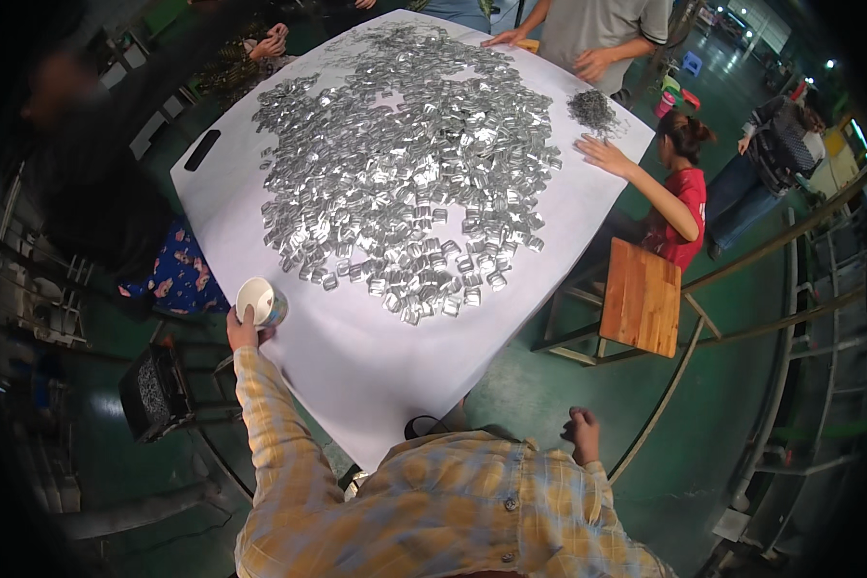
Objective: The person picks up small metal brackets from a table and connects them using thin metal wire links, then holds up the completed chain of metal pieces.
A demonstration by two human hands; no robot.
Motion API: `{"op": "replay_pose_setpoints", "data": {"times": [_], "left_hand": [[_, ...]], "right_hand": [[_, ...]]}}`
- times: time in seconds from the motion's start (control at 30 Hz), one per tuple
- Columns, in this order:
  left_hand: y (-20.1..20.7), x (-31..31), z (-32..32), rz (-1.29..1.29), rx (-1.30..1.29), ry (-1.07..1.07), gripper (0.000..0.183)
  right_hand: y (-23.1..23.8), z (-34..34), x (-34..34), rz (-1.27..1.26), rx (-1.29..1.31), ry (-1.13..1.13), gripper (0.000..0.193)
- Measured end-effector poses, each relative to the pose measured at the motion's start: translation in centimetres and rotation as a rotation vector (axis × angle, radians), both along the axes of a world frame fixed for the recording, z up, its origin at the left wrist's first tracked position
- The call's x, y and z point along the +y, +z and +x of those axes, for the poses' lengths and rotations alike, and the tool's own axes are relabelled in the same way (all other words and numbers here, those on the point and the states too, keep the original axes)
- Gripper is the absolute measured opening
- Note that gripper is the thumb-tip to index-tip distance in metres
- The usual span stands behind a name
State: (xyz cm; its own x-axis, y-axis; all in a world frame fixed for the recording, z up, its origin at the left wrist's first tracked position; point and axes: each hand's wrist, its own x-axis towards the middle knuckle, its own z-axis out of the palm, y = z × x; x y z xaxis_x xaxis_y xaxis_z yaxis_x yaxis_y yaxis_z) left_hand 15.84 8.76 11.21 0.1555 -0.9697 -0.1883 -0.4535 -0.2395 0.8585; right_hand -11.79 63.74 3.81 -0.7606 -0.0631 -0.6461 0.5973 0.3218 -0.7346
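At the left edge of the white-covered table (356, 371), my left hand (244, 329) is closed around a paper cup (276, 308) with a patterned outside. The cup's mouth faces up, and its pale inside shows with nothing I can make out in it. My right hand (582, 436) hangs off the table, to the right of my body, with its fingers curled in and no object visible in them. Across the middle of the table spreads a large heap of small, shiny, bent metal pieces (405, 173), a few lying loose at its near side.
A wooden stool (641, 299) stands right of the table. Beside it sits a person in red (686, 197), a hand on the tabletop near a small dark metal pile (592, 111). Other people stand around the far and left sides. A black phone-like object (202, 150) lies at the left edge.
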Motion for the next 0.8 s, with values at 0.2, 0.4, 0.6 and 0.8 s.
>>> {"op": "replay_pose_setpoints", "data": {"times": [0.2, 0.4, 0.6, 0.8], "left_hand": [[1.3, 4.1, -3.0, -0.533, -0.613, 0.244, 0.054], [-0.5, 14.1, -11.9, -0.461, -0.282, -0.304, 0.041], [-4.1, 17.2, -14.5, -0.549, -0.366, -0.271, 0.037], [-4.5, 17.4, -13.8, -0.549, -0.420, -0.288, 0.035]], "right_hand": [[2.5, -7.7, -3.3, 0.069, 0.179, 0.032, 0.022], [0.7, -16.1, -7.0, 0.041, 0.451, -0.031, 0.032], [0.6, -22.9, -17.4, -0.083, 0.680, 0.042, 0.051], [-0.4, -22.7, -25.6, 0.077, 0.735, 0.009, 0.061]]}}
